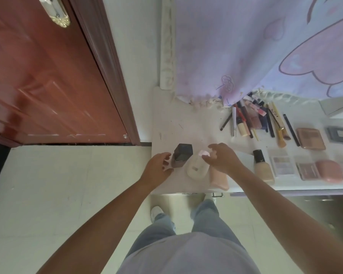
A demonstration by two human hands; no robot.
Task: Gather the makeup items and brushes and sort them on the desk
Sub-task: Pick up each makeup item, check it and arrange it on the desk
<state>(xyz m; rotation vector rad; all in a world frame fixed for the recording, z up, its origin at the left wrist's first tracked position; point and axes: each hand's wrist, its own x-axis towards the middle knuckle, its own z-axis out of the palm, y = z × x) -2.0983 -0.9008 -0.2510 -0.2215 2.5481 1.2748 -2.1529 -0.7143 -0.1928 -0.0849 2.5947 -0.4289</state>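
Observation:
On the white desk [166, 119] a dark square-capped bottle [182, 155] stands near the front left corner. My left hand [158, 166] is beside it, thumb and fingers loosely curved at its left side. To its right is a white bottle with a pink cap [196, 168], and the spread fingers of my right hand [223, 159] touch that cap. A pink tube [219, 179] lies partly under my right wrist. A heap of brushes, pencils and tubes [251, 119] lies at the back.
A foundation bottle [262, 168], several palettes [282, 162] and a pink compact [329, 171] line the desk's right part. A patterned cloth [246, 46] hangs over the back. A red door [48, 80] stands on the left. The desk's front edge is by my legs.

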